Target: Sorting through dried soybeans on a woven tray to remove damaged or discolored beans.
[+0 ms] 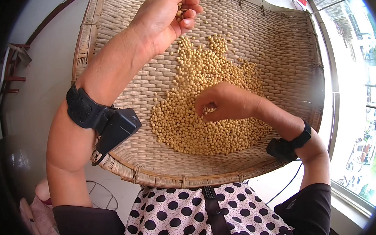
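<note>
A wide woven winnowing basket (141, 97) with a wooden rim lies before me, holding a broad pile of yellow soybeans (188, 130). Above the far left part of the basket, my left hand (166, 20) is turned palm up, its fingers curled around a few brownish beans (179, 13). My right hand (227, 102) is low over the middle of the pile, thumb and fingers bent towards each other; whether a bean is pinched between the fingertips cannot be told. Black straps with a black device are on both forearms.
A window (360, 90) with a metal frame runs along the right. A dark cable (285, 185) hangs below the right forearm. Reddish wooden furniture (15, 70) stands at the far left, and a round wire frame (102, 195) is on the floor at the lower left.
</note>
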Tool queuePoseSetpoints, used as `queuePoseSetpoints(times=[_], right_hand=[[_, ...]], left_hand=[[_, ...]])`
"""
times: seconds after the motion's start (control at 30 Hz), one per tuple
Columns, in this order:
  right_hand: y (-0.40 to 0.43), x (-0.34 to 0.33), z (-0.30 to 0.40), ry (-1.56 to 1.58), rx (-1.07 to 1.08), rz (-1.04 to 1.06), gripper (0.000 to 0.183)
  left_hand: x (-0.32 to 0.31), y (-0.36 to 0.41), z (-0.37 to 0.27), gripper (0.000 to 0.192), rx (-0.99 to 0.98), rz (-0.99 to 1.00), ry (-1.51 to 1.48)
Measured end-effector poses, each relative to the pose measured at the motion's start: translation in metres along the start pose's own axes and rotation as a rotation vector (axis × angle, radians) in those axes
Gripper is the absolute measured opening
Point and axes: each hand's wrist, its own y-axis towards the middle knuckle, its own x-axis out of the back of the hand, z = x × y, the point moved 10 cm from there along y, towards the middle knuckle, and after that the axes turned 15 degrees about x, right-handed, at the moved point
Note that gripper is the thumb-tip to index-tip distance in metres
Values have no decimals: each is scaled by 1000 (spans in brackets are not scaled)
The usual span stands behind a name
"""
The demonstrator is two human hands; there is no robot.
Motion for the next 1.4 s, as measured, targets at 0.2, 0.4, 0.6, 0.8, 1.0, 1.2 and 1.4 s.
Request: queuePoseSetpoints(times=[0.2,0.4,0.6,0.8,1.0,1.2,1.4], right_hand=[[2,-22,7,-76,34,18,22],[1,-25,6,-190,2,20,24],[4,-33,7,-255,40,38,22],[5,-35,9,-300,113,-19,13],[6,-17,4,425,3,-56,10],[6,-12,3,1026,45,-174,22],[21,-24,11,348,26,-87,12]], left_hand=[[2,2,2,24,12,-14,-7],[2,3,3,24,18,-7,-7],[2,2,4,24,28,-5,-18],[-1,2,4,23,32,0,-13],[2,5,2,24,26,37,-29],[0,3,-2,23,8,16,-17],[-1,5,5,23,24,30,-14]])
